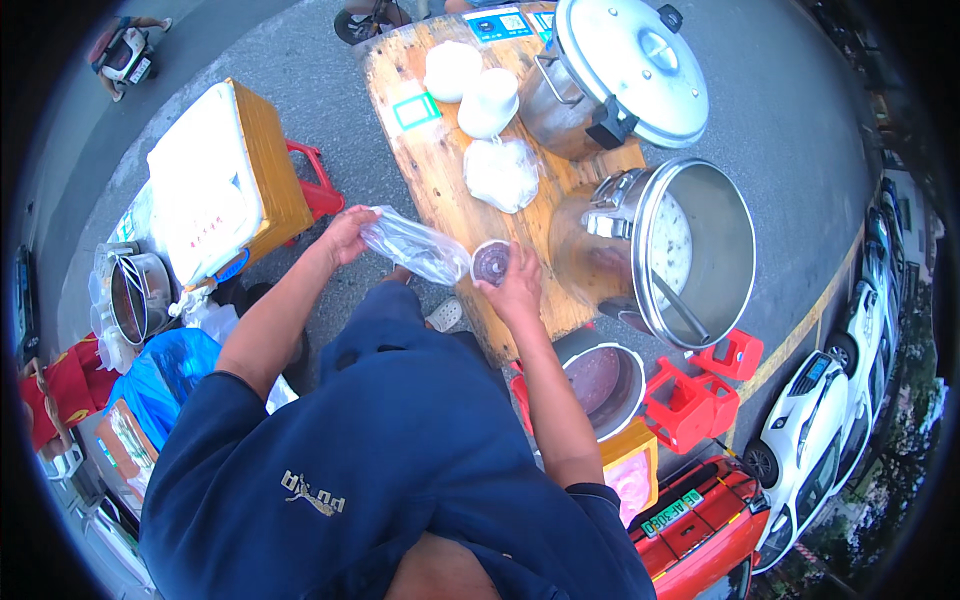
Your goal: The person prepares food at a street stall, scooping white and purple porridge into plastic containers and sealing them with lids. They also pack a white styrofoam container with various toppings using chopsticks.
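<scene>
My left hand [347, 234] pinches one end of a transparent plastic bag [412, 246], which stretches to the right, its far end beside a plastic cup [490, 259]. The cup is round, with dark purple-brown contents. My right hand [520, 289] grips it from the right, over the edge of a wooden table [420, 169]. Right of that hand stands an open insulated steel barrel [600, 247] with a pale liquid low inside and a ladle handle [681, 307] leaning on its rim. Beyond my hands sit a bundle of plastic bags [501, 174] and stacked white cups or lids [487, 103].
A lidded steel barrel [637, 67] stands at the far right of the table. An open pot [607, 386] and red plastic stools [686, 405] are lower right. A foam box [206, 180] stands left. Parked cars [810, 427] line the right; a scooter rider [127, 56] is upper left.
</scene>
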`<action>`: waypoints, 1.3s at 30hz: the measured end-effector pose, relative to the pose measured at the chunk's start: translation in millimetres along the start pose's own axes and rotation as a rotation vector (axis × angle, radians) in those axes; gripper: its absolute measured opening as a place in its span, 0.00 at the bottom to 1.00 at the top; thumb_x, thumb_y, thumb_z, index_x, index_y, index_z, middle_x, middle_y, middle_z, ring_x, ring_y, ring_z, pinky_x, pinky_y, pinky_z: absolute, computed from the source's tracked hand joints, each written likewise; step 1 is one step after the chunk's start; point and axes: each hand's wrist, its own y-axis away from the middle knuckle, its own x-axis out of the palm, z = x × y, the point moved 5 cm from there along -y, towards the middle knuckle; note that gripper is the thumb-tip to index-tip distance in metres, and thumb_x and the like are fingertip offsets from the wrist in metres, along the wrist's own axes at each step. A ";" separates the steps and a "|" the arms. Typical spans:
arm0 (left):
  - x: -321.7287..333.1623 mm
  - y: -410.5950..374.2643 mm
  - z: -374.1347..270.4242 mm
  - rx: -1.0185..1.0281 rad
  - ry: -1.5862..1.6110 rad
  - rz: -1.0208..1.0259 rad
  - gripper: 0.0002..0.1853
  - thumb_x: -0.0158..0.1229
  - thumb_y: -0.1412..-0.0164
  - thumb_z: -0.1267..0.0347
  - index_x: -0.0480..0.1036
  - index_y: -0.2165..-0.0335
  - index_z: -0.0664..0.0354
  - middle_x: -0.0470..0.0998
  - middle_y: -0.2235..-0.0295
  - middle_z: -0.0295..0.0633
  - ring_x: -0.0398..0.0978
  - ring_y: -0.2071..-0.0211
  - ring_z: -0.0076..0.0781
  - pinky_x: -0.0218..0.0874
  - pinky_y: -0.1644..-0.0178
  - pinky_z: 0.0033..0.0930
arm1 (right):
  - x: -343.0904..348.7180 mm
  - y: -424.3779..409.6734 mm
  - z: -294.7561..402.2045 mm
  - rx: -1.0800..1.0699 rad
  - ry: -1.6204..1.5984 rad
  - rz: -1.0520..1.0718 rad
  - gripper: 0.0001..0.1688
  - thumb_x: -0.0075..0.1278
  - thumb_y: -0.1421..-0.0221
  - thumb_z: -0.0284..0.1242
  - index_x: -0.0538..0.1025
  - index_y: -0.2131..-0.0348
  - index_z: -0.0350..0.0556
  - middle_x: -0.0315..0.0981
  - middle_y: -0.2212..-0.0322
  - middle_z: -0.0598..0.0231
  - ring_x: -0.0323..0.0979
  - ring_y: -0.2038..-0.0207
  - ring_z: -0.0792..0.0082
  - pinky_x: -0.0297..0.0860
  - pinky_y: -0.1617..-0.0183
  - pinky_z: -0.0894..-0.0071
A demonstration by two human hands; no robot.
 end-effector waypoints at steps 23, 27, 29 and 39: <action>149.0 -59.9 38.5 -0.283 -0.052 -0.037 0.19 0.38 0.27 0.62 0.66 0.45 0.56 0.75 0.51 0.42 0.77 0.55 0.34 0.71 0.55 0.39 | 13.5 -81.5 80.9 0.074 0.104 0.167 0.58 0.69 0.63 0.34 0.56 0.36 0.48 0.47 0.39 0.45 0.55 0.42 0.38 0.65 0.43 0.42; 140.9 -59.6 25.9 -0.119 -0.295 0.001 0.17 0.40 0.28 0.65 0.67 0.46 0.57 0.74 0.50 0.45 0.76 0.52 0.39 0.70 0.52 0.41 | 14.9 -95.4 85.1 0.024 0.157 0.185 0.53 0.68 0.60 0.35 0.60 0.38 0.47 0.51 0.40 0.48 0.58 0.43 0.42 0.64 0.43 0.44; 132.0 -58.4 21.6 0.084 -0.540 -0.003 0.16 0.43 0.29 0.65 0.70 0.49 0.58 0.74 0.52 0.50 0.75 0.53 0.44 0.67 0.51 0.43 | 8.5 -109.4 76.9 -0.027 0.116 0.076 0.44 0.66 0.58 0.34 0.66 0.42 0.46 0.57 0.43 0.49 0.61 0.45 0.44 0.65 0.43 0.48; 141.0 -11.5 3.2 0.439 -0.891 -0.014 0.12 0.50 0.33 0.69 0.75 0.59 0.66 0.74 0.62 0.52 0.73 0.57 0.47 0.62 0.50 0.40 | 12.0 -229.0 44.0 -0.287 0.235 -0.039 0.10 0.58 0.49 0.28 0.81 0.64 0.48 0.72 0.61 0.57 0.70 0.55 0.54 0.69 0.49 0.57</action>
